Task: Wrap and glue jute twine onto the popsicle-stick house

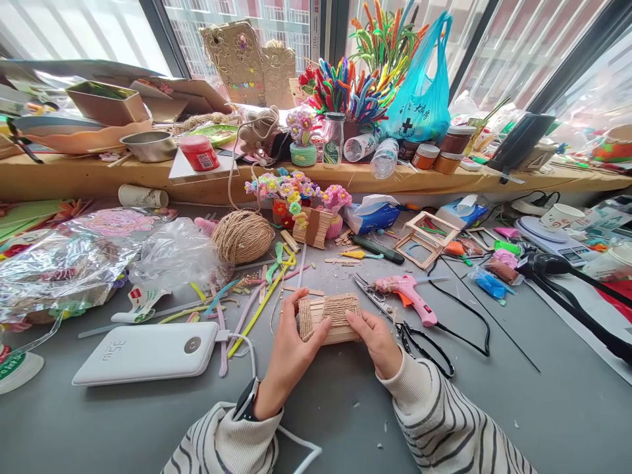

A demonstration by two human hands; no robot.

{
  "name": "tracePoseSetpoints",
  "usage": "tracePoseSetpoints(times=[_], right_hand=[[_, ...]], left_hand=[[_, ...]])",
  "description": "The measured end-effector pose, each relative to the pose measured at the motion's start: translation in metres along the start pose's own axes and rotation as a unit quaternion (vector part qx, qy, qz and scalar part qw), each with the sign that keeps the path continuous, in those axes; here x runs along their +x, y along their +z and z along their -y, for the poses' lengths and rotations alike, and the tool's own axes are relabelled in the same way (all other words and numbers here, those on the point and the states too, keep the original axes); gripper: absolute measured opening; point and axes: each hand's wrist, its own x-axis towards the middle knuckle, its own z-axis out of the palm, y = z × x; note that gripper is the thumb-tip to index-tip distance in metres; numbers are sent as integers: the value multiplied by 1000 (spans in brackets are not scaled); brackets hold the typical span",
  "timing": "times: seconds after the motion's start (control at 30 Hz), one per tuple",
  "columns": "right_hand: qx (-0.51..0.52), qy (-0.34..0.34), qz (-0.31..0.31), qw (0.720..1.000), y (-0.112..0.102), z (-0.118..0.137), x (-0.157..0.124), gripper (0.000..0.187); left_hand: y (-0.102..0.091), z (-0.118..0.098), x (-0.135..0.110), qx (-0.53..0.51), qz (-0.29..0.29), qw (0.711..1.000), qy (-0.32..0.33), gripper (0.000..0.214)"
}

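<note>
Between my two hands is a small box of wooden craft sticks [318, 308], partly wrapped in brown jute twine [342, 309]. My left hand [299, 336] grips its left end, thumb along the front and fingers behind. At the right end my right hand [378, 336] pinches it, thumb on the twine. A strand of twine runs off beyond the left hand, near the large twine ball [243, 236]. Just right of the box lie black-handled scissors [427, 349] and a pink glue gun [407, 296].
A white power bank [148, 355] with a cable lies left of my hands. Pipe cleaners [261, 306] are strewn behind it. Small stick frames [427, 238] and a kitchen scale [555, 240] stand farther right. The crowded window ledge [296, 179] borders the back.
</note>
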Motion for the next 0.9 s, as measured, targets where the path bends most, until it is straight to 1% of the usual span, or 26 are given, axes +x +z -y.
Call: tracePoseSetpoints(times=[0.13, 0.3, 0.5, 0.63, 0.9], right_hand=[[-2, 0, -7, 1000, 2, 3, -1, 42], [-12, -18, -3, 1000, 6, 8, -2, 39], [-35, -25, -23, 999, 7, 4, -1, 38], [-28, -23, -23, 999, 8, 3, -2, 34], [-20, -23, -21, 999, 10, 4, -3, 33]], left_hand=[[-1, 0, 0, 14, -2, 1000, -4, 55], [0, 0, 0, 13, -8, 1000, 0, 53], [-1, -1, -1, 29, -14, 999, 14, 49], [-1, -1, -2, 46, -22, 998, 24, 46], [-1, -1, -3, 50, -26, 998, 27, 48]])
